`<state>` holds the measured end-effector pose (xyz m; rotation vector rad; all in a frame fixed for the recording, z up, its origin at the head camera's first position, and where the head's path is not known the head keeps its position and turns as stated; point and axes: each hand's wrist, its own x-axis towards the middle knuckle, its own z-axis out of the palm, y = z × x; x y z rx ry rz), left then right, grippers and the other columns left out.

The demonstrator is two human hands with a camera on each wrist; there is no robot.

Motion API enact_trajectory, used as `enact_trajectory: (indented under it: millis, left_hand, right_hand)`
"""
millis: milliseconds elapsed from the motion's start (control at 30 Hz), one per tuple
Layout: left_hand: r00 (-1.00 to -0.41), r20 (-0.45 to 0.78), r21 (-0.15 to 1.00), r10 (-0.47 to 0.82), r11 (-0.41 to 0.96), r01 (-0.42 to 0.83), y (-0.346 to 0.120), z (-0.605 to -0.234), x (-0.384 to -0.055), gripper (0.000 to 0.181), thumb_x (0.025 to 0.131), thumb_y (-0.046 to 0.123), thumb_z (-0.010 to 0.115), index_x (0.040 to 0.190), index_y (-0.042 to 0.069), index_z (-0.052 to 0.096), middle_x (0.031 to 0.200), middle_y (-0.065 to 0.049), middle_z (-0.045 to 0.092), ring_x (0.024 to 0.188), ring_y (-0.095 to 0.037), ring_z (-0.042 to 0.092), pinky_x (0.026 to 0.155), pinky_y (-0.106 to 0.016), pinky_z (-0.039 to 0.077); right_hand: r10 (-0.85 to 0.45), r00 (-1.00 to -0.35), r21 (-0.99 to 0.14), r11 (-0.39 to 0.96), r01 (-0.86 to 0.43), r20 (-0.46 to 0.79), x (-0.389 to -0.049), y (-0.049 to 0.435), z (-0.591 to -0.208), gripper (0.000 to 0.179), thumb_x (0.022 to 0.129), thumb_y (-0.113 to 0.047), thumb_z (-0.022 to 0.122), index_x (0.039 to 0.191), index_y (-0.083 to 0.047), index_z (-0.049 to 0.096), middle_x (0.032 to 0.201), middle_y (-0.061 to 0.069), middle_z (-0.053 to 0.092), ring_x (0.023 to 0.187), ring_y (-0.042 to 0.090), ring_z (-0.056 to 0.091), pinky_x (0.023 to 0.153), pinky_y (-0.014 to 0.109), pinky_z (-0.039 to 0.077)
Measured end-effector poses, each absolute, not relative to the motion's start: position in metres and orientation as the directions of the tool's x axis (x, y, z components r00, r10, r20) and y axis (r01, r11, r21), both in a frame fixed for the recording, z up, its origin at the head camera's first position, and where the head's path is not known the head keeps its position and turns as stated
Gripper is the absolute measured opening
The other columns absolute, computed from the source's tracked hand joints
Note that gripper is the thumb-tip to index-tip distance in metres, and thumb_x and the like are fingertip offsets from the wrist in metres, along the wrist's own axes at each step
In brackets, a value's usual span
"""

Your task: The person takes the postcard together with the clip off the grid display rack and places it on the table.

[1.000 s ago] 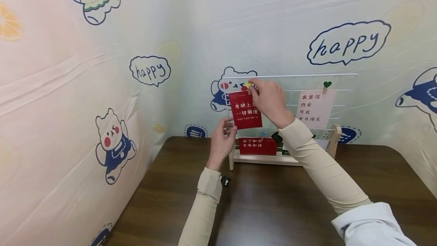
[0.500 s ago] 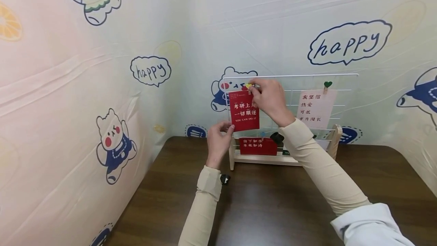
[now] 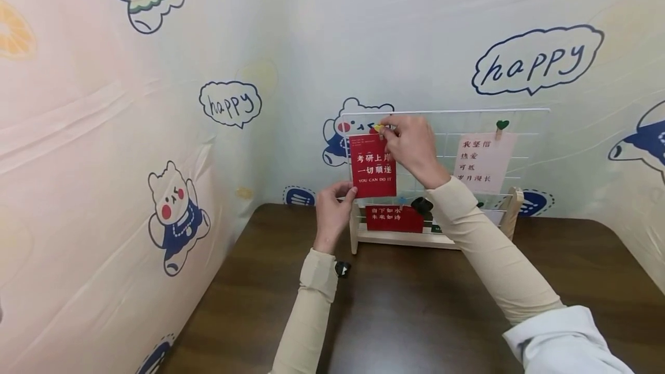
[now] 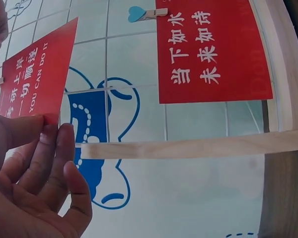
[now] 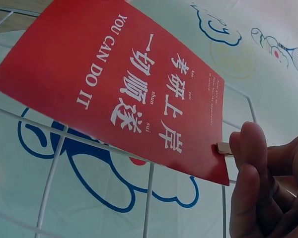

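A red card with white lettering (image 3: pixel 371 167) is at the upper left of a white wire grid rack (image 3: pixel 447 112). My left hand (image 3: pixel 333 212) pinches the card's lower left corner between thumb and fingers; the left wrist view shows this grip on the card (image 4: pixel 39 74) closely. With thumb and fingertips my right hand (image 3: pixel 413 146) pinches a small wooden clothespin with a yellow heart (image 3: pixel 378 128) at the card's top edge. In the right wrist view the clothespin's wooden tip (image 5: pixel 224 148) overlaps that edge. Whether it also grips a wire cannot be told.
A pink card (image 3: pixel 483 163) hangs at the right from a green-heart clothespin (image 3: pixel 501 126). Lower down, another red card (image 3: pixel 395 219) hangs from a blue-heart clothespin (image 4: pixel 137 14). The rack's wooden base (image 3: pixel 405 239) stands on a dark brown table (image 3: pixel 405 305), before a patterned cloth backdrop (image 3: pixel 291 33).
My left hand has come to the card's lower left corner and now pinches it. The tilted card hangs straighter. My right hand stays on the clothespin.
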<state>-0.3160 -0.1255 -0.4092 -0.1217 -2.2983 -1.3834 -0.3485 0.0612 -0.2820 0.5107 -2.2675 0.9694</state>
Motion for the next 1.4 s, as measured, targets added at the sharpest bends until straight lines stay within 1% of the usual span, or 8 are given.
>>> enact_trajectory:
  millis: [233, 433, 567, 800, 933, 1100, 1267, 1400]
  left_hand:
    - [-0.903, 0.406, 0.818, -0.143, 0.498, 0.289, -0.128, -0.404, -0.312, 0.023, 0.1, 0.021, 0.071, 0.118, 0.009, 0.078, 0.112, -0.009, 0.08, 0.098, -0.023, 0.073, 0.082, -0.038, 0.061]
    - [-0.908, 0.398, 0.832, -0.129, 0.468, 0.298, -0.131, -0.404, -0.304, 0.02, 0.1, 0.019, 0.07, 0.117, 0.009, 0.076, 0.11, -0.009, 0.079, 0.092, -0.021, 0.071, 0.079, -0.033, 0.056]
    - [-0.905, 0.413, 0.833, -0.107, 0.445, 0.328, -0.132, -0.406, -0.298, 0.018, 0.1, 0.014, 0.07, 0.115, 0.006, 0.076, 0.106, -0.011, 0.078, 0.084, -0.021, 0.07, 0.072, -0.028, 0.053]
    - [-0.92, 0.387, 0.842, -0.068, 0.432, 0.323, -0.133, -0.406, -0.282, 0.018, 0.1, 0.016, 0.07, 0.116, 0.008, 0.074, 0.106, -0.01, 0.077, 0.084, -0.03, 0.068, 0.071, -0.026, 0.054]
    - [-0.922, 0.385, 0.831, -0.047, 0.451, 0.324, -0.137, -0.407, -0.276, 0.016, 0.101, 0.015, 0.069, 0.114, 0.008, 0.074, 0.103, -0.01, 0.076, 0.08, -0.024, 0.065, 0.069, -0.027, 0.053]
    - [-0.927, 0.371, 0.829, -0.051, 0.469, 0.305, -0.144, -0.41, -0.27, 0.015, 0.1, 0.015, 0.07, 0.112, 0.007, 0.075, 0.102, -0.01, 0.077, 0.077, -0.017, 0.062, 0.067, -0.025, 0.052]
    - [-0.932, 0.356, 0.832, -0.07, 0.477, 0.282, -0.152, -0.416, -0.263, 0.014, 0.1, 0.014, 0.07, 0.11, 0.006, 0.075, 0.101, -0.011, 0.077, 0.076, -0.017, 0.062, 0.067, -0.024, 0.051]
    - [-0.936, 0.343, 0.834, -0.081, 0.485, 0.263, -0.158, -0.419, -0.258, 0.015, 0.1, 0.014, 0.07, 0.112, 0.006, 0.075, 0.102, -0.011, 0.077, 0.077, -0.019, 0.063, 0.068, -0.025, 0.051]
  right_hand:
    - [-0.055, -0.73, -0.56, 0.604, -0.567, 0.681, -0.345, 0.065, -0.275, 0.023, 0.103, -0.012, 0.064, 0.117, -0.001, 0.078, 0.079, 0.021, 0.077, 0.051, 0.024, 0.067, 0.046, 0.019, 0.04]
    - [-0.053, -0.697, -0.561, 0.55, -0.618, 0.715, -0.334, 0.069, -0.28, 0.023, 0.105, -0.014, 0.062, 0.119, -0.002, 0.076, 0.073, 0.02, 0.074, 0.053, 0.024, 0.066, 0.048, 0.012, 0.041]
    - [-0.059, -0.715, -0.585, 0.531, -0.613, 0.696, -0.32, 0.077, -0.291, 0.024, 0.106, -0.014, 0.06, 0.122, -0.003, 0.073, 0.072, 0.019, 0.072, 0.055, 0.027, 0.066, 0.047, 0.015, 0.041]
    - [-0.037, -0.75, -0.627, 0.522, -0.578, 0.661, -0.29, 0.095, -0.321, 0.021, 0.105, -0.015, 0.061, 0.12, -0.004, 0.071, 0.068, 0.014, 0.07, 0.051, 0.014, 0.061, 0.046, 0.019, 0.044]
    - [-0.027, -0.764, -0.635, 0.537, -0.555, 0.645, -0.282, 0.101, -0.337, 0.02, 0.104, -0.013, 0.063, 0.12, -0.004, 0.07, 0.065, 0.011, 0.068, 0.049, 0.011, 0.057, 0.046, 0.021, 0.042]
    - [-0.023, -0.774, -0.633, 0.559, -0.535, 0.633, -0.277, 0.103, -0.353, 0.021, 0.103, -0.013, 0.064, 0.121, -0.004, 0.07, 0.064, 0.009, 0.067, 0.049, 0.015, 0.052, 0.045, 0.024, 0.039]
    - [-0.027, -0.773, -0.618, 0.584, -0.527, 0.634, -0.275, 0.1, -0.372, 0.021, 0.1, -0.012, 0.068, 0.118, -0.003, 0.073, 0.064, 0.008, 0.064, 0.053, 0.017, 0.049, 0.048, 0.024, 0.04]
    - [-0.036, -0.767, -0.602, 0.597, -0.531, 0.641, -0.275, 0.097, -0.387, 0.019, 0.098, -0.012, 0.07, 0.113, -0.003, 0.076, 0.071, 0.009, 0.069, 0.056, 0.018, 0.052, 0.051, 0.026, 0.043]
